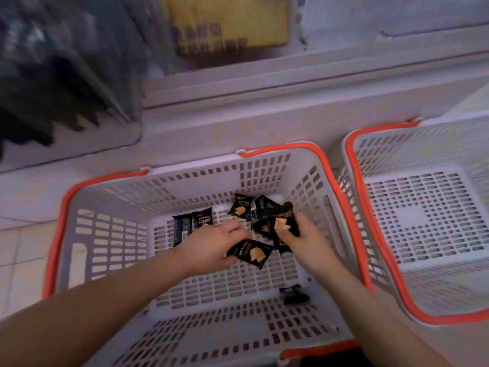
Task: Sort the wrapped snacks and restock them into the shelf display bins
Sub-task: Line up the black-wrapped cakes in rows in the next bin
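A grey slotted basket (111, 234) with an orange rim holds several black snack packs printed with a golden cake. My left hand (211, 247) reaches into it and pinches one black pack (251, 253) by its left edge. My right hand (304, 239) grips a bunch of black packs (280, 221) near the basket's far right corner. Two more packs (191, 223) lie flat at the left of the floor, and another pack (239, 207) lies at the back. A small dark blue wrapped snack (295, 295) lies alone at the near right.
A second grey basket (423, 215) with an orange rim stands to the right with nothing in it. Behind both runs a grey shelf base (264, 102). A clear bin (66, 75) of dark packs sits at the upper left, a yellow carton (230, 22) above.
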Action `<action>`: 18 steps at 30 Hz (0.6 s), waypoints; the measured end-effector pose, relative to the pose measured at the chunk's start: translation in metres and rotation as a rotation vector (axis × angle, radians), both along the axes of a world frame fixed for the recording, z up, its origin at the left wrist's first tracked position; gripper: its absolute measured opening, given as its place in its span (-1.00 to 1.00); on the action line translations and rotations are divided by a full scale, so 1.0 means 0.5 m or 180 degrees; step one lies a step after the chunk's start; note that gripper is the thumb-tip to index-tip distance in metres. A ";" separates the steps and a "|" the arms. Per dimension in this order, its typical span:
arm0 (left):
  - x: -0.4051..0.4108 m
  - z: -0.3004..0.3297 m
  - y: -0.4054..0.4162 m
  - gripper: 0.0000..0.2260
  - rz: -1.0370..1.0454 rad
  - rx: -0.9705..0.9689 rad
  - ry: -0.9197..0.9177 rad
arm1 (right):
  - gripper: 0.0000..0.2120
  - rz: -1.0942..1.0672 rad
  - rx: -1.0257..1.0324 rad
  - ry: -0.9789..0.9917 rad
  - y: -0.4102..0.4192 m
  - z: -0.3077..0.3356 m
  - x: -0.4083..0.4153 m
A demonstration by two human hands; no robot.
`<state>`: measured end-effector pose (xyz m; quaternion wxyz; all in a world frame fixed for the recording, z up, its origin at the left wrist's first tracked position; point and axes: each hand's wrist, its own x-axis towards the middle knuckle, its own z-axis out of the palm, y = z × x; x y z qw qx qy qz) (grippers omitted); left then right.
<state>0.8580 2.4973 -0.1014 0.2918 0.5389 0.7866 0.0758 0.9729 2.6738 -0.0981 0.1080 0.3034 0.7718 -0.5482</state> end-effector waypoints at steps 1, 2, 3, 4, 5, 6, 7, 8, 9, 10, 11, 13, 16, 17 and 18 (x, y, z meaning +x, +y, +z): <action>-0.010 0.038 -0.006 -0.60 -0.0060 0.0063 0.0030 | -0.68 0.0232 0.0153 0.0041 0.000 0.029 -0.011; -0.017 0.076 -0.012 -0.61 -0.0070 0.0117 -0.0018 | -0.68 0.0433 0.0305 0.0088 -0.002 0.059 -0.023; -0.023 0.115 -0.019 -0.61 -0.0038 0.0189 -0.0124 | -0.68 0.0597 0.0446 0.0158 -0.005 0.090 -0.035; -0.028 0.154 -0.027 -0.62 0.0010 0.0299 -0.0235 | -0.68 0.0732 0.0577 0.0234 -0.010 0.123 -0.047; -0.031 0.192 -0.037 -0.61 0.0066 0.0424 -0.0304 | -0.68 0.0857 0.0692 0.0315 -0.017 0.156 -0.058; -0.034 0.228 -0.049 -0.60 0.0132 0.0537 -0.0324 | -0.68 0.0967 0.0764 0.0385 -0.027 0.188 -0.067; -0.035 0.262 -0.064 -0.58 0.0210 0.0628 -0.0313 | -0.69 0.1057 0.0759 0.0453 -0.039 0.221 -0.075; -0.035 0.293 -0.079 -0.57 0.0303 0.0721 -0.0289 | -0.70 0.1130 0.0675 0.0520 -0.053 0.252 -0.080; -0.033 0.322 -0.096 -0.57 0.0416 0.0834 -0.0266 | -0.71 0.1198 0.0551 0.0582 -0.069 0.280 -0.085; -0.031 0.348 -0.112 -0.57 0.0546 0.0973 -0.0247 | -0.72 0.1263 0.0445 0.0609 -0.086 0.306 -0.087; -0.029 0.371 -0.129 -0.56 0.0685 0.1107 -0.0237 | -0.73 0.1315 0.0361 0.0606 -0.102 0.332 -0.089; -0.024 0.409 -0.159 -0.52 0.0970 0.1248 -0.0264 | -0.72 0.1362 0.0162 0.0649 -0.132 0.383 -0.087; -0.022 0.455 -0.189 -0.50 0.1211 0.1430 -0.0381 | -0.75 0.1639 0.0259 0.0866 -0.166 0.455 -0.082; -0.024 0.470 -0.195 -0.50 0.1294 0.1560 -0.0472 | -0.73 0.1734 0.0349 0.0899 -0.174 0.477 -0.081; -0.028 0.486 -0.199 -0.51 0.1426 0.1715 -0.0601 | -0.70 0.1796 0.0398 0.0914 -0.180 0.497 -0.081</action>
